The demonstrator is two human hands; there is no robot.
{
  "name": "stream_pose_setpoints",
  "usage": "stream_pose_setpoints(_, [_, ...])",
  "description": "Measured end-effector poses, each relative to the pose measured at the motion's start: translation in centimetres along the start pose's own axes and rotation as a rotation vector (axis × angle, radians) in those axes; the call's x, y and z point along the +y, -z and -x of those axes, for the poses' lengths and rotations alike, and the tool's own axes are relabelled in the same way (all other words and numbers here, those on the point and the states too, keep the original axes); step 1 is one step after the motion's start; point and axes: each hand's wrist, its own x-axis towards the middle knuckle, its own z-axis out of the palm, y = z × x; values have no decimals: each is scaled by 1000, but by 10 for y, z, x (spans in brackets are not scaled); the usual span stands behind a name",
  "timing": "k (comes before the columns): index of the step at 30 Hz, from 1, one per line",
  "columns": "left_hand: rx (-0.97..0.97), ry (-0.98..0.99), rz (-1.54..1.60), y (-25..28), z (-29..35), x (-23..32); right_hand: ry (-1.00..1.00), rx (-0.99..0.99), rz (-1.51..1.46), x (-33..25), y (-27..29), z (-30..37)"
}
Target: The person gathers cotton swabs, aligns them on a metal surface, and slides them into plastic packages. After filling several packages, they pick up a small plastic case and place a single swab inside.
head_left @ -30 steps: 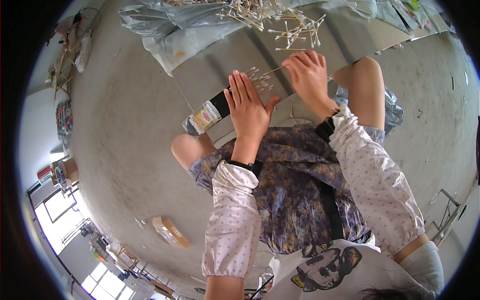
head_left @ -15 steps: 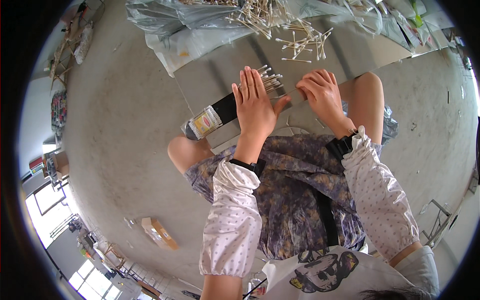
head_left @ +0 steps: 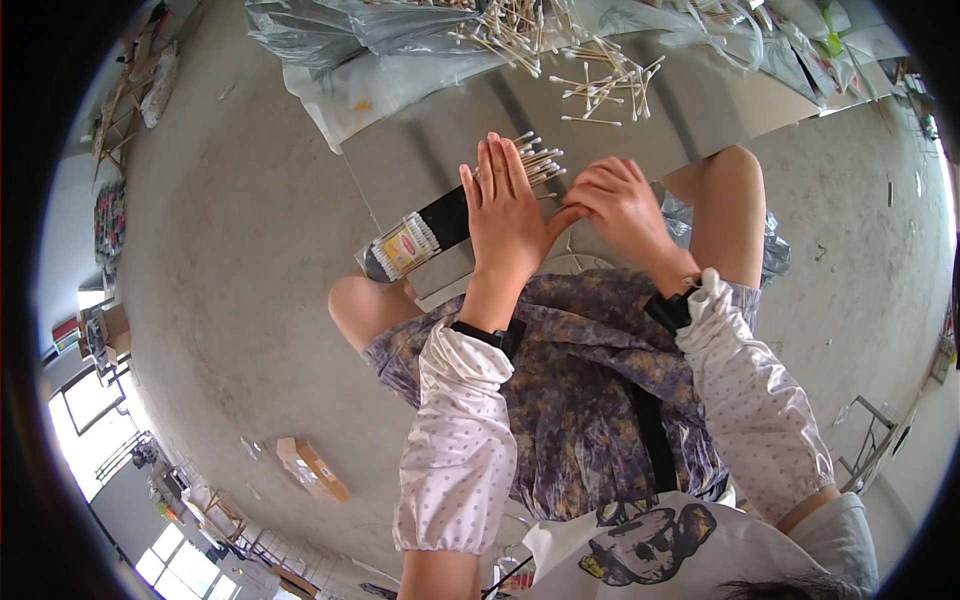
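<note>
My left hand (head_left: 505, 215) lies flat over a loose layer of cotton swabs (head_left: 540, 160), fingers stretched out together and thumb pointing right. White swab tips stick out past its right side. Beneath the hand runs a black strip (head_left: 447, 216), with a clear-wrapped pack of cotton swabs (head_left: 404, 247) with a yellow label at its lower left end. My right hand (head_left: 622, 208) is closed in a pinch by my left thumb, touching or nearly touching it. A thin stick, seemingly a cotton swab, is in its fingertips, mostly hidden by the fingers.
Several loose cotton swabs (head_left: 605, 85) lie on the grey board (head_left: 400, 150) beyond my hands. A larger heap (head_left: 515, 30) rests on grey plastic sheeting (head_left: 330, 35) at the far edge. A cardboard box (head_left: 312, 468) sits on the floor at left.
My right hand has moved left, up to my left thumb, bringing the thin stick with it. My left hand stays flat on the swabs.
</note>
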Motion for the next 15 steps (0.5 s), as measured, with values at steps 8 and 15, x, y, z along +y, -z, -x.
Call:
stream_pose_setpoints(8, [259, 135, 346, 19, 11, -21, -188, 6, -86, -5, -10, -21])
stream_pose_setpoints(15, [661, 502, 1247, 11, 3, -9, -453, 329, -696, -2, -30, -37])
